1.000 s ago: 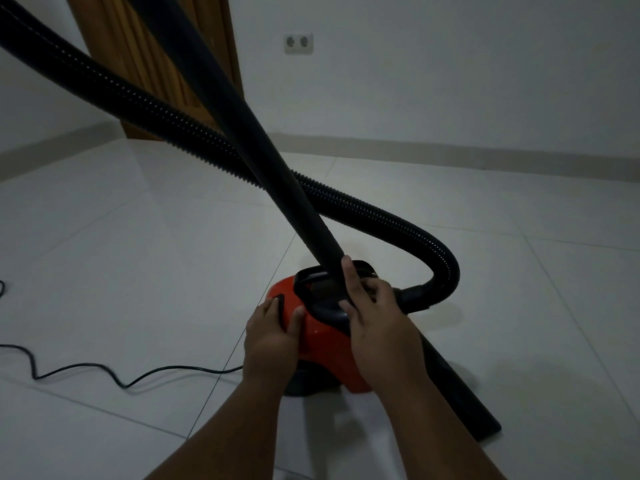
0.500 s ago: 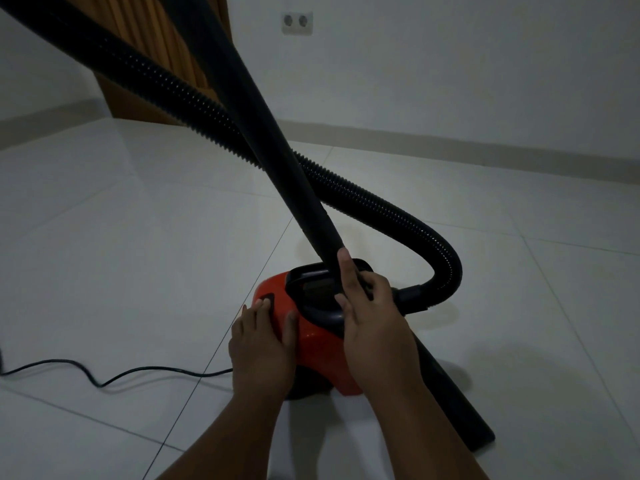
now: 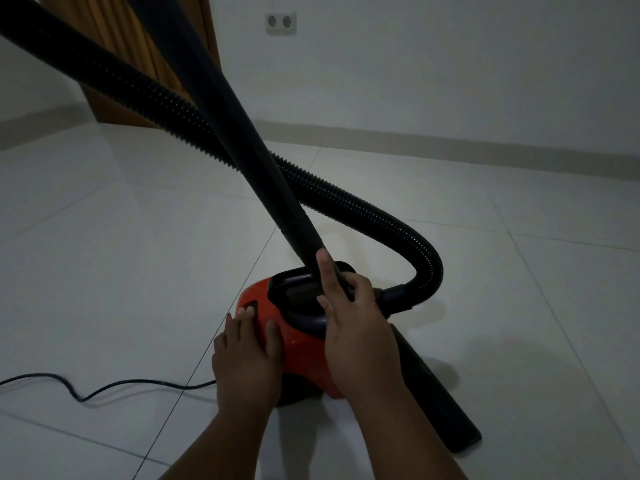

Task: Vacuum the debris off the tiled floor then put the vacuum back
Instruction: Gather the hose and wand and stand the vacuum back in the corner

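Note:
A small red vacuum point(image 3: 304, 351) with a black top handle point(image 3: 294, 289) stands on the white tiled floor point(image 3: 121, 271). My left hand point(image 3: 247, 355) lies flat against its left side, fingers by a dark switch. My right hand point(image 3: 356, 317) rests over the handle and against the black rigid tube point(image 3: 242, 150), which slants up to the top left. The ribbed black hose point(image 3: 363, 209) loops from the vacuum's right side up to the left. The tube's nozzle end point(image 3: 446, 414) touches the floor at the lower right. No debris shows on the tiles.
A black power cord point(image 3: 104, 386) trails left across the floor from the vacuum. A wooden door point(image 3: 114, 46) stands at the back left. A double wall socket point(image 3: 281, 23) sits on the white wall above the skirting.
The view has shifted slightly; my left hand has slid lower on the vacuum's side, fingers now by the switch. My right hand stays on the handle and tube.

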